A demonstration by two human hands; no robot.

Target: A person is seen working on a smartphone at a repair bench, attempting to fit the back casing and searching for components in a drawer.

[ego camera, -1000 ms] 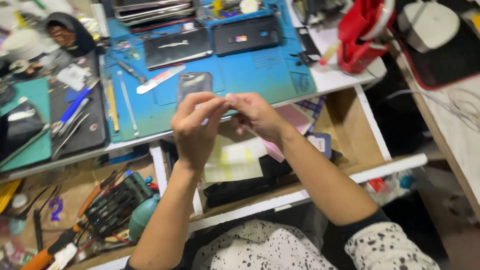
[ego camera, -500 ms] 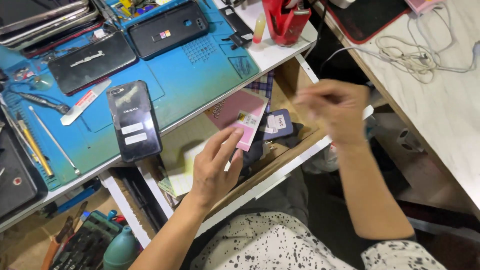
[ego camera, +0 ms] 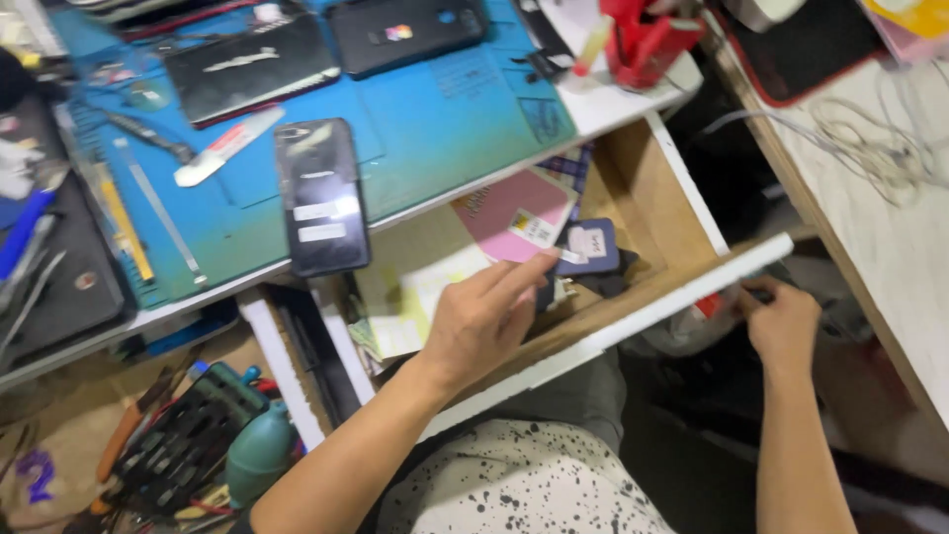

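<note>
My left hand (ego camera: pixel 482 318) reaches into the open wooden drawer (ego camera: pixel 682 295), fingers stretched out and holding nothing. Its fingertips are close to a small dark blue pouch (ego camera: pixel 589 245) and a pink booklet (ego camera: pixel 504 210) lying among papers. My right hand (ego camera: pixel 783 322) is low at the right, just below the end of the drawer's white front, above a pale plastic bag (ego camera: pixel 692 326). Its fingers curl out of sight, so I cannot tell whether it holds anything. A dark phone (ego camera: pixel 318 196) lies on the blue work mat (ego camera: pixel 435 129) above the drawer.
Two more dark devices (ego camera: pixel 252 64) lie at the back of the mat, with metal tools (ego camera: pixel 148 208) at its left. A red holder (ego camera: pixel 643 40) stands at the desk corner. A white cable (ego camera: pixel 870 129) is on the right-hand table. A lower drawer holds tools and a teal blower (ego camera: pixel 259 455).
My hands, together over the mat a second ago, have parted. The left went down into the drawer; the right swung right and dropped below the drawer front.
</note>
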